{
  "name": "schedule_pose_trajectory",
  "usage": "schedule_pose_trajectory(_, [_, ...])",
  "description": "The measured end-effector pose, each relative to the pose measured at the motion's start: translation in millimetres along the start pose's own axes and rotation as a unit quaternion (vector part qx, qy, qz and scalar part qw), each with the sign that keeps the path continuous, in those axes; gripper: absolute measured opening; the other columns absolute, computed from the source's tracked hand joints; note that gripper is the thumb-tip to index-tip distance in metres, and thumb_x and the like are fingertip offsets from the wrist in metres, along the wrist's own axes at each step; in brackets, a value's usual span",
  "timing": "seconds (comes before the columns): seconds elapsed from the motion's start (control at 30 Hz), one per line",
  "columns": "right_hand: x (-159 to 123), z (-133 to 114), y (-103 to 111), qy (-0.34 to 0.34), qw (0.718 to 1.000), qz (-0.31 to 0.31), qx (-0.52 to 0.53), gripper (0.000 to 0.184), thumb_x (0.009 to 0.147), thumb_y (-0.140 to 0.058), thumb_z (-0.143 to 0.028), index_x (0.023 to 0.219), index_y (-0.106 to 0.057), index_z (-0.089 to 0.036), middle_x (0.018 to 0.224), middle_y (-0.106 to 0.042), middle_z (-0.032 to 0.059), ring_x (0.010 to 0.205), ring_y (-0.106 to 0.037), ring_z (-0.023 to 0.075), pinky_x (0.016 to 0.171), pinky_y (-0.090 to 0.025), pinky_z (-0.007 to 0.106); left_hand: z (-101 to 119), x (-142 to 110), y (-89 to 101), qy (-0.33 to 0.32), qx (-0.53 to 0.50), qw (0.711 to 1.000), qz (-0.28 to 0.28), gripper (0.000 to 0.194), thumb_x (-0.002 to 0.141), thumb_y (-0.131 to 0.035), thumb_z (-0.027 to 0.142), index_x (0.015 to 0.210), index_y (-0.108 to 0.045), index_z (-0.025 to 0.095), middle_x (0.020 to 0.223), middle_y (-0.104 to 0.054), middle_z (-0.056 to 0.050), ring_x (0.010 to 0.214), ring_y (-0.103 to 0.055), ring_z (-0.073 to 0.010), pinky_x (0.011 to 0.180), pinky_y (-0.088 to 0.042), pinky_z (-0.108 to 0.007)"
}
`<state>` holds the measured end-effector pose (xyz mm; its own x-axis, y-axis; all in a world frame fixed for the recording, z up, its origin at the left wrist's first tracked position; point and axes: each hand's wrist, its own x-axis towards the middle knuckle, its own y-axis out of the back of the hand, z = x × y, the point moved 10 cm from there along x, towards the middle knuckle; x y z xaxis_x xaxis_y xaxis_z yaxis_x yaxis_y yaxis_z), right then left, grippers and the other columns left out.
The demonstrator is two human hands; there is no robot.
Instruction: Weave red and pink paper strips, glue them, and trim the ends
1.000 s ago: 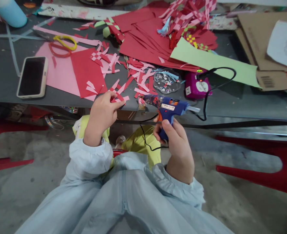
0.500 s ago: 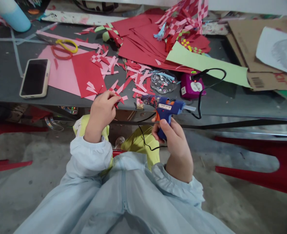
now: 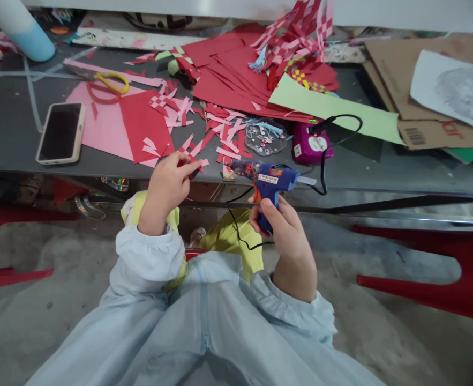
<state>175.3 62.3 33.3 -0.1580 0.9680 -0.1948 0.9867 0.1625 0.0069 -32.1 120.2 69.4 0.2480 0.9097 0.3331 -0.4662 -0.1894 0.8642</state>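
My left hand point(image 3: 167, 182) is at the table's front edge, its index finger stretched out over red and pink paper scraps point(image 3: 196, 146). Its other fingers are bent and partly hidden, and I see nothing held in it. Wrapped round the handle of a blue glue gun point(image 3: 275, 179) is my right hand point(image 3: 282, 222). The gun's dark, crusted nozzle points left toward the scraps, and a clear glue stick juts from its back. Behind the gun lies a clear dish of beads point(image 3: 265, 136), beside a purple power box point(image 3: 310, 143) with a black cord plugged in.
A phone point(image 3: 61, 133) and scissors point(image 3: 108, 87) with red and yellow handles lie at left, near pink and red sheets point(image 3: 145, 123). Red paper point(image 3: 228, 69), a pale green strip point(image 3: 332, 107) and cardboard point(image 3: 429, 131) lie farther back. Red chairs point(image 3: 429, 268) flank me.
My left index finger has straightened out to the right from a more bent, pinched pose. My right hand keeps the glue gun in nearly the same place. The view has shifted slightly.
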Motion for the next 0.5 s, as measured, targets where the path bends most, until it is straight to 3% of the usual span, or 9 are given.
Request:
schedule_pose_trajectory(0.1, [0,1,0,0.000,1.000,0.001,0.000,0.034,0.093,-0.051,-0.054,0.096,-0.056,-0.020,0.053,-0.051,-0.0060,0.041,-0.040,0.0065,0.039,-0.028,0.021,-7,0,8.2,0.034,-0.058,0.997,0.049,0.057,0.080,-0.039,0.004,0.133,-0.056,0.018,0.112,-0.067,-0.008,0.106,-0.062,-0.0191,0.097,-0.049,-0.035])
schedule_pose_trajectory(0.2, [-1,1,1,0.004,1.000,0.004,0.000,0.034,0.093,-0.052,-0.054,0.096,-0.056,-0.020,0.052,-0.050,-0.0060,0.041,-0.040,0.0063,0.039,-0.028,0.020,-12,0,20.0,0.051,-0.099,0.988,0.112,0.050,0.079,-0.040,0.004,0.123,-0.059,0.017,0.109,-0.069,-0.006,0.104,-0.062,-0.0178,0.096,-0.048,-0.033])
schedule_pose_trajectory(0.3, [-2,2,3,0.004,1.000,0.010,0.001,0.035,0.092,-0.053,-0.054,0.095,-0.056,-0.020,0.052,-0.051,-0.0060,0.040,-0.040,0.0063,0.039,-0.027,0.021,-21,-1,30.6,0.095,-0.056,0.981,0.160,0.041,0.078,-0.043,0.006,0.111,-0.063,0.020,0.105,-0.069,-0.006,0.104,-0.060,-0.0208,0.099,-0.045,-0.037])
schedule_pose_trajectory(0.37, [-3,3,4,0.001,1.000,0.013,0.002,0.037,0.091,-0.053,-0.056,0.095,-0.056,-0.019,0.052,-0.051,-0.0058,0.040,-0.040,0.0065,0.039,-0.027,0.021,-28,-3,32.4,0.138,-0.007,0.977,0.165,0.035,0.080,-0.048,0.011,0.110,-0.062,0.021,0.106,-0.069,-0.007,0.108,-0.057,-0.0250,0.100,-0.043,-0.043])
schedule_pose_trajectory(0.5, [-6,3,9,0.002,1.000,0.027,0.002,0.038,0.090,-0.054,-0.057,0.096,-0.057,-0.019,0.051,-0.051,-0.0058,0.040,-0.039,0.0067,0.039,-0.027,0.021,-35,-3,22.6,0.178,0.061,0.975,0.115,0.035,0.082,-0.059,0.029,0.116,-0.059,0.021,0.117,-0.067,-0.011,0.116,-0.053,-0.0334,0.098,-0.040,-0.052])
